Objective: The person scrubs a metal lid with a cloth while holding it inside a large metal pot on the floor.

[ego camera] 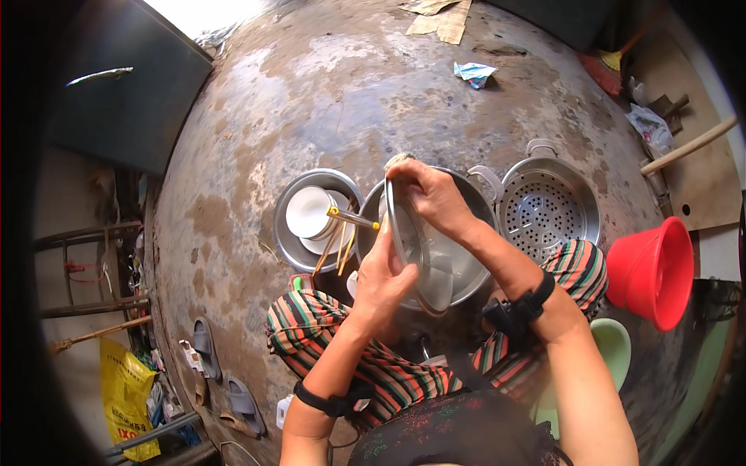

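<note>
My left hand (382, 274) grips the near left edge of a glass pot lid (411, 233), which is tilted steeply over a large metal pot (484, 274). At the lid's far rim, my right hand (434, 195) holds a pale scrubbing cloth or pad (401, 158) against the edge. Water lies in the pot below. To the left, a metal basin (281, 233) holds white bowls (308, 211), wooden chopsticks (330, 247) and a utensil with yellow ends (353, 218). A perforated steamer pot (545, 204) stands at the right of the large pot.
A red bucket (635, 274) and a green basin (612, 349) are at my right. Grey slippers (245, 402) lie on the floor at lower left, near a yellow bag (125, 396). A crumpled wrapper (475, 74) and cardboard (443, 23) lie farther off; a wooden pole (690, 145) juts in at right.
</note>
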Motion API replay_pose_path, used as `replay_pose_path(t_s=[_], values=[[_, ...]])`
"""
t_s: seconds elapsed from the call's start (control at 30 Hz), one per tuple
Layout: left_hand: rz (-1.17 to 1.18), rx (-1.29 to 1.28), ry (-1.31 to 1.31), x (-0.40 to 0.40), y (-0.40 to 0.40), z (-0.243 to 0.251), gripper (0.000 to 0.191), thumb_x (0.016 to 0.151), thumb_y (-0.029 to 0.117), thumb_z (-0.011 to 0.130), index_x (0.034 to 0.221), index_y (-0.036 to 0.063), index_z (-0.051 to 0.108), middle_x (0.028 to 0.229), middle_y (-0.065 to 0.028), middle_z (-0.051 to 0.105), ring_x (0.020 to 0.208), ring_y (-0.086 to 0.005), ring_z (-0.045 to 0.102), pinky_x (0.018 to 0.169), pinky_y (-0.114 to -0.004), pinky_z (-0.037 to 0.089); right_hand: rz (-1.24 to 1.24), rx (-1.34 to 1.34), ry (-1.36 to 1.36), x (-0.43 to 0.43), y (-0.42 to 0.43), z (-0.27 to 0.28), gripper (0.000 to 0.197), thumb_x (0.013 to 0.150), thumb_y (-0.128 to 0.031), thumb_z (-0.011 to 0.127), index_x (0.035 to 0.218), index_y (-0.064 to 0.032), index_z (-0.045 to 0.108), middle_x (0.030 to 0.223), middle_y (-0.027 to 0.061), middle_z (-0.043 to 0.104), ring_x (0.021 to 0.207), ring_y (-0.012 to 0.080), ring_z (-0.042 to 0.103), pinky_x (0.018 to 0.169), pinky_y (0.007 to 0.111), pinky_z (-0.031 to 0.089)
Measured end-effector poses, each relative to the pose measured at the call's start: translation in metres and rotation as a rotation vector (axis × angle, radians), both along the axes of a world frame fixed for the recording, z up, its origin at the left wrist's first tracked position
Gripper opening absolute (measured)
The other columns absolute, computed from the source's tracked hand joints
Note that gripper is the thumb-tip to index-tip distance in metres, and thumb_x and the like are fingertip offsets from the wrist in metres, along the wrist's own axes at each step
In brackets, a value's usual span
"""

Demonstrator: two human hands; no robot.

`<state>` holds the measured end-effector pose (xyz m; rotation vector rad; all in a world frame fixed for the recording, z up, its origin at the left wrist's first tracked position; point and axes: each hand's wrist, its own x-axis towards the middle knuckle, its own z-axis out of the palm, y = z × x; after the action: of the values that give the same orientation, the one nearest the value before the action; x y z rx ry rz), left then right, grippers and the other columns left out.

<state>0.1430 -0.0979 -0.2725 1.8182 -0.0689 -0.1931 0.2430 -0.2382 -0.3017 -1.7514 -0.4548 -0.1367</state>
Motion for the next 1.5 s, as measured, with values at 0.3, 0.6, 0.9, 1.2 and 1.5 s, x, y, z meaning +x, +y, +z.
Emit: replay_pose_path(t_s=[0.3, 0.6, 0.9, 1.2, 1.5], values=[[0.001, -0.029, 0.032, 0.001, 0.008, -0.007, 0.074, 0.070, 0.002, 0.059, 0.138, 0.0017, 0.030, 0.079, 0.0049, 0.047, 0.064, -0.0031, 0.038, 0.057, -0.017, 0.036, 0.073, -0.082, -0.076, -0.013, 0.003, 0.009, 0.027, 0.074, 0.008, 0.055, 0.098, -0.0052, 0.057, 0.090, 0.0120, 0.062, 0.082, 0.0260, 0.063, 0.072, 0.032, 0.049], [-0.033, 0.002, 0.096, 0.002, 0.016, -0.014, 0.057, 0.074, -0.003, 0.058, 0.128, -0.0019, 0.038, 0.097, -0.0025, 0.054, 0.079, -0.0068, 0.052, 0.068, -0.021, 0.044, 0.273, -0.159, -0.310, -0.077, -0.014, 0.022, 0.021, 0.068, 0.002, 0.057, 0.087, -0.0065, 0.055, 0.080, 0.0099, 0.057, 0.078, 0.0291, 0.057, 0.067, 0.037, 0.047], [-0.047, 0.166, 0.097, 0.001, 0.012, -0.004, 0.063, 0.073, 0.000, 0.059, 0.131, -0.0005, 0.035, 0.082, 0.0037, 0.049, 0.066, -0.0025, 0.043, 0.057, -0.017, 0.037, 0.120, -0.186, -0.375, -0.059, -0.008, 0.015, 0.025, 0.067, 0.005, 0.054, 0.090, -0.0065, 0.055, 0.083, 0.0114, 0.057, 0.075, 0.0319, 0.055, 0.067, 0.039, 0.047], [-0.007, -0.015, -0.058, 0.000, 0.011, -0.015, 0.077, 0.070, 0.008, 0.057, 0.140, 0.0045, 0.025, 0.083, -0.0070, 0.056, 0.065, -0.0127, 0.047, 0.064, -0.026, 0.044, 0.064, -0.137, 0.009, -0.006, 0.006, 0.010, 0.030, 0.074, 0.009, 0.049, 0.100, -0.0039, 0.054, 0.091, 0.0148, 0.060, 0.088, 0.0323, 0.060, 0.075, 0.036, 0.048], [-0.045, -0.021, 0.116, 0.000, 0.020, -0.007, 0.069, 0.071, -0.003, 0.054, 0.136, 0.0000, 0.030, 0.103, -0.0011, 0.052, 0.081, -0.0045, 0.047, 0.068, -0.016, 0.039, 0.087, -0.122, -0.160, -0.040, 0.006, 0.015, 0.027, 0.066, 0.010, 0.051, 0.089, -0.0050, 0.054, 0.082, 0.0109, 0.059, 0.078, 0.0296, 0.057, 0.069, 0.038, 0.046]])
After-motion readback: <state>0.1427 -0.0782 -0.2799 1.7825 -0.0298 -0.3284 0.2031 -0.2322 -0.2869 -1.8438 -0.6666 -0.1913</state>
